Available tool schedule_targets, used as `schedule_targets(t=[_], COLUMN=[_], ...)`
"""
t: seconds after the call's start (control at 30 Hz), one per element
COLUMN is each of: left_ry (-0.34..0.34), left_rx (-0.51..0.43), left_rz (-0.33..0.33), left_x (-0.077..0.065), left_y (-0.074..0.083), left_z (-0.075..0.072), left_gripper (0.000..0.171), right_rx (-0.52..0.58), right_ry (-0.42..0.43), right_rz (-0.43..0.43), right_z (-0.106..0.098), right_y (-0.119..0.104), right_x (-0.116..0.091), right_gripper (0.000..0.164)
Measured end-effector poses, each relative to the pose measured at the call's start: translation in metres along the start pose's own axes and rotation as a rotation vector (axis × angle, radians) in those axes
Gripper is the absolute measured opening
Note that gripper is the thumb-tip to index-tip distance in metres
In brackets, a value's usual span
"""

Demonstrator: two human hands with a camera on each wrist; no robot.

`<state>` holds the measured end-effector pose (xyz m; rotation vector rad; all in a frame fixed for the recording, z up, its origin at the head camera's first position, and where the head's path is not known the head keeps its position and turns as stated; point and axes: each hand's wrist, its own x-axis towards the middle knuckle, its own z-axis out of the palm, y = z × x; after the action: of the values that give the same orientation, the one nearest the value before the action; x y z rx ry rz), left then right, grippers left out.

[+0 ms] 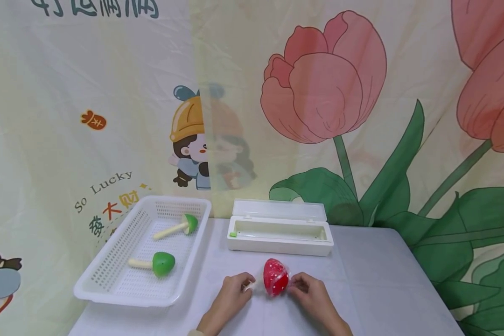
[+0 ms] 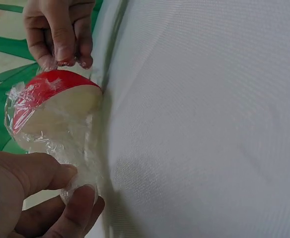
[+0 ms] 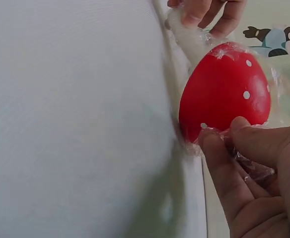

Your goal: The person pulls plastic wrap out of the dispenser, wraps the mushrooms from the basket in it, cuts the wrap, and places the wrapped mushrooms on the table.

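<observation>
A toy mushroom (image 1: 276,277) with a white-dotted red cap lies on the table, wrapped in clear cling film (image 2: 50,144). Its pale stem, under the film, points toward my left hand (image 1: 232,297). In the left wrist view, my left thumb and fingers pinch the wrapped stem end. On the cap side, my right hand (image 1: 313,298) pinches bunched film between thumb and fingers, as the right wrist view shows. The cap (image 3: 229,89) sits between both hands.
A white plastic basket (image 1: 79,291) at the left holds two green-capped toy mushrooms (image 1: 164,264). Behind the hands stands a long white box (image 1: 279,245) with its clear lid raised and a green slider at its left. A printed curtain hangs behind the white-covered table (image 1: 386,284).
</observation>
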<state>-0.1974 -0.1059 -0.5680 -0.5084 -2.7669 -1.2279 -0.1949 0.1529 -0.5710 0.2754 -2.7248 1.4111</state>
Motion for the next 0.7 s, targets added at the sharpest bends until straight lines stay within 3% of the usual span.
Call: schedule_targets(t=[0.13, 0.3, 0.43, 0.57, 0.7], left_ry=[-0.024, -0.053, -0.098, -0.155, -0.159], left_rx=[-0.054, -0.103, -0.167, -0.220, -0.153], left_rz=[-0.002, 0.040, 0.032, 0.035, 0.068], left_x=[0.000, 0.000, 0.000, -0.001, -0.001], left_y=[0.002, 0.003, 0.002, 0.000, -0.003], left_z=[-0.001, -0.002, -0.004, -0.005, -0.004], left_gripper=[0.019, 0.022, 0.023, 0.017, 0.015], right_rx=[0.007, 0.060, 0.086, 0.098, 0.096], right_ry=[0.026, 0.094, 0.123, 0.091, 0.017], right_rz=[-0.002, -0.074, -0.120, -0.176, -0.177], right_z=[-0.002, -0.008, -0.012, -0.016, -0.019], right_y=[-0.006, -0.014, -0.019, -0.019, -0.018], right_x=[0.001, -0.002, -0.004, -0.005, -0.003], right_gripper=[0.017, 0.022, 0.022, 0.026, 0.043])
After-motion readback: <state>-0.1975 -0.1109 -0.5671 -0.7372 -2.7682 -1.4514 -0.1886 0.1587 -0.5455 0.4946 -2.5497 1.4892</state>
